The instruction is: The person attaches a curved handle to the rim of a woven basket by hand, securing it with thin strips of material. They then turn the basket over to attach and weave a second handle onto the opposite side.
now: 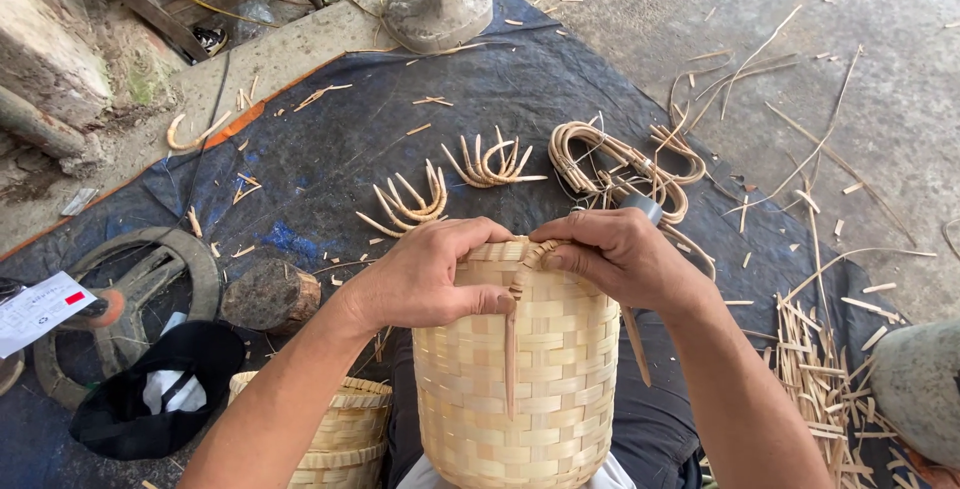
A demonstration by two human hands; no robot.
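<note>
Woven basket (520,379) at bottom centre of frame, w/ both hands on its rim. Left hand (425,274) clamps the rim; right hand (620,254) pinches a cane strip (511,349), poss. also a tool, hard to tell.

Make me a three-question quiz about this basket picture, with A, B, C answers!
1. Where is the black cap?
A. On the basket being worked on
B. On the tarp, to the person's left
C. On the concrete, far right

2. What colour is the tarp?
A. Dark blue
B. Red
C. White

3. What are the hands doing?
A. Lying flat on the tarp
B. Holding a cup
C. Gripping the basket rim

Answers:
1 B: the cap lies at lower left, beside an old wheel.
2 A: the sheet under everything is dark blue.
3 C: the left hand and right hand both press on the rim, where a strip hangs down the side.
</note>
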